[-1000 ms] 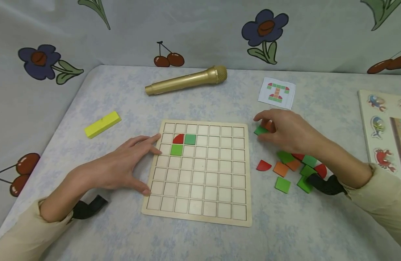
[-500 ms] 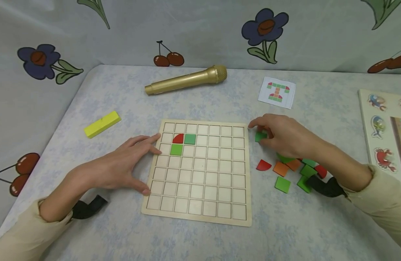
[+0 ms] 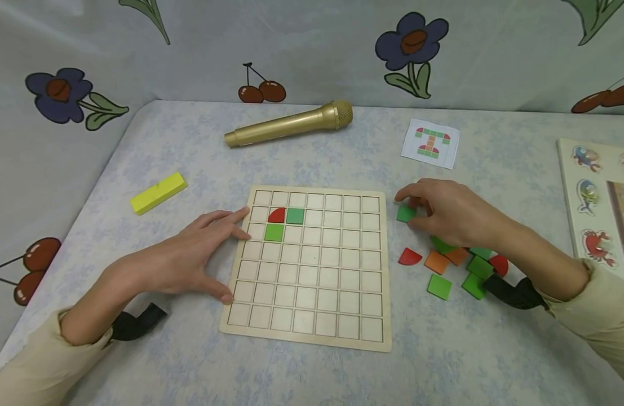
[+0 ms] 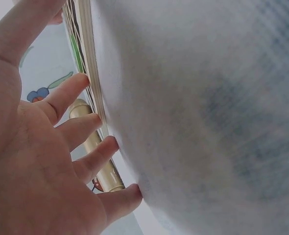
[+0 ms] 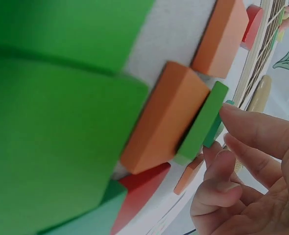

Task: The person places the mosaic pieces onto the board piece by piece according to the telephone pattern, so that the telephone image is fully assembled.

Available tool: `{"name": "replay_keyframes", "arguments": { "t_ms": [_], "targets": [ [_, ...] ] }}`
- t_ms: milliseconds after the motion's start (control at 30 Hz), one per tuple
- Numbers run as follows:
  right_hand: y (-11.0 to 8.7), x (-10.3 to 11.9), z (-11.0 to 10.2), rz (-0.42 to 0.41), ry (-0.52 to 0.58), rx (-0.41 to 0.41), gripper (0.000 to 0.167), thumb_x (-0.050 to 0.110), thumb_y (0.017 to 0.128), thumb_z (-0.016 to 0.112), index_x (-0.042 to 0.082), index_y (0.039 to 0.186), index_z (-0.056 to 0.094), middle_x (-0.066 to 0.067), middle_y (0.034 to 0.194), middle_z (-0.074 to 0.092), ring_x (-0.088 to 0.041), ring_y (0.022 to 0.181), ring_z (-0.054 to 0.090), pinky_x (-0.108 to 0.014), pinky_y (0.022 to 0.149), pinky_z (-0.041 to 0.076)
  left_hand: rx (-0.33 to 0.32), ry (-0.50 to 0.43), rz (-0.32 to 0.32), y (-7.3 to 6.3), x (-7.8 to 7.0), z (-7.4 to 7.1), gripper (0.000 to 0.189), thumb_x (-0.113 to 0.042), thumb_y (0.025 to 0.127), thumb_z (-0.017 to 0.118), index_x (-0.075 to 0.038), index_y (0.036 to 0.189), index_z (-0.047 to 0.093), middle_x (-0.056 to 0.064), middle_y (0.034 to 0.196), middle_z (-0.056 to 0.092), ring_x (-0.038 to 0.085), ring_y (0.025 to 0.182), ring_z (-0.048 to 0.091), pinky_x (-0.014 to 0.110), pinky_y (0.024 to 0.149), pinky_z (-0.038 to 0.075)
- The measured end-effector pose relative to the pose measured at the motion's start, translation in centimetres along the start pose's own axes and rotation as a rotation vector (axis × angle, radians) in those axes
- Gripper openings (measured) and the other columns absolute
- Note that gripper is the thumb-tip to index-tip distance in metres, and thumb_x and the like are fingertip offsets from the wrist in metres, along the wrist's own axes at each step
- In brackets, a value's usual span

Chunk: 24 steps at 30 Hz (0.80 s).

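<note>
On the table lies a wooden grid board (image 3: 319, 256), with a red quarter-circle tile (image 3: 277, 215), a teal-green square tile (image 3: 295, 216) and a light green tile (image 3: 274, 232) in its upper left cells. My left hand (image 3: 192, 256) spans the board's left edge, its spread fingertips and thumb touching the rim. Right of the board, my right hand (image 3: 451, 211) pinches a teal-green square tile (image 3: 405, 213) low at the table, between thumb and bent fingers. In the right wrist view an orange tile (image 5: 188, 174) lies beside those fingers; the hand hides it in the head view.
Loose tiles lie below the right hand, among them a red quarter-circle (image 3: 410, 256), an orange square (image 3: 436, 262) and a green square (image 3: 439, 286). A pattern card (image 3: 430, 144), gold microphone (image 3: 291, 125), yellow block (image 3: 159, 193) and sea-animal puzzle board (image 3: 588, 197) surround the board.
The right hand has come slightly nearer the front, and the teal-green tile has slid the same way from its spot beside an orange tile. The left hand stays still.
</note>
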State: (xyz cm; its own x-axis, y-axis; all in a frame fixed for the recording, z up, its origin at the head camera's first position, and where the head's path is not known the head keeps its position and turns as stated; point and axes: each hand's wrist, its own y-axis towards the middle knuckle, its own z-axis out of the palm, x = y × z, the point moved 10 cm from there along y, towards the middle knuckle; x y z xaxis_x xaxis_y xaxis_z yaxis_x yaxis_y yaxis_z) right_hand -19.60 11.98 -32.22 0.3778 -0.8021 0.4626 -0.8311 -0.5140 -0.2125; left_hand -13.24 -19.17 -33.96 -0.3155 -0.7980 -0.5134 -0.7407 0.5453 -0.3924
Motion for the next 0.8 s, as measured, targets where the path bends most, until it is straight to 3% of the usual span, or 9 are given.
{"name": "replay_keyframes", "arguments": {
  "t_ms": [200,400,600,800],
  "targets": [
    [-0.1,0.0,0.0,0.005,0.010,-0.001,0.039,0.006,0.085,0.075,0.002,0.123,0.065,-0.005,0.098,0.064,-0.023,0.089,0.056,-0.041,0.075,0.047,0.002,0.002,-0.001,0.0,0.1,0.0,0.085,-0.052,0.062,0.090,-0.022,0.132,0.052,-0.004,0.164,0.010,0.026,0.147,0.008,0.055,0.109,0.026],
    [-0.1,1.0,-0.9,-0.021,0.017,-0.037,0.039,0.004,0.083,0.076,0.004,0.121,0.065,-0.002,0.095,0.065,-0.019,0.078,0.053,-0.035,0.066,0.045,0.003,0.002,0.007,0.0,0.0,0.0,0.085,-0.053,0.063,0.090,-0.022,0.133,0.052,-0.003,0.164,0.010,0.026,0.147,0.009,0.054,0.109,0.026],
    [1.1,3.8,-1.3,-0.111,0.051,-0.047,0.037,0.007,0.085,0.076,0.005,0.121,0.065,-0.003,0.097,0.067,-0.017,0.072,0.052,-0.033,0.063,0.044,0.004,0.003,0.010,0.0,0.0,0.0,0.087,-0.053,0.063,0.089,-0.021,0.133,0.051,-0.003,0.164,0.010,0.027,0.147,0.008,0.054,0.110,0.024],
    [2.9,7.2,-0.1,-0.157,0.096,-0.021,0.039,0.007,0.085,0.075,0.004,0.122,0.064,-0.004,0.098,0.067,-0.017,0.070,0.054,-0.034,0.064,0.045,0.002,-0.001,0.009,0.0,0.0,0.0,0.088,-0.053,0.063,0.090,-0.021,0.135,0.051,-0.003,0.164,0.010,0.027,0.147,0.008,0.054,0.110,0.024]
  ]
}}
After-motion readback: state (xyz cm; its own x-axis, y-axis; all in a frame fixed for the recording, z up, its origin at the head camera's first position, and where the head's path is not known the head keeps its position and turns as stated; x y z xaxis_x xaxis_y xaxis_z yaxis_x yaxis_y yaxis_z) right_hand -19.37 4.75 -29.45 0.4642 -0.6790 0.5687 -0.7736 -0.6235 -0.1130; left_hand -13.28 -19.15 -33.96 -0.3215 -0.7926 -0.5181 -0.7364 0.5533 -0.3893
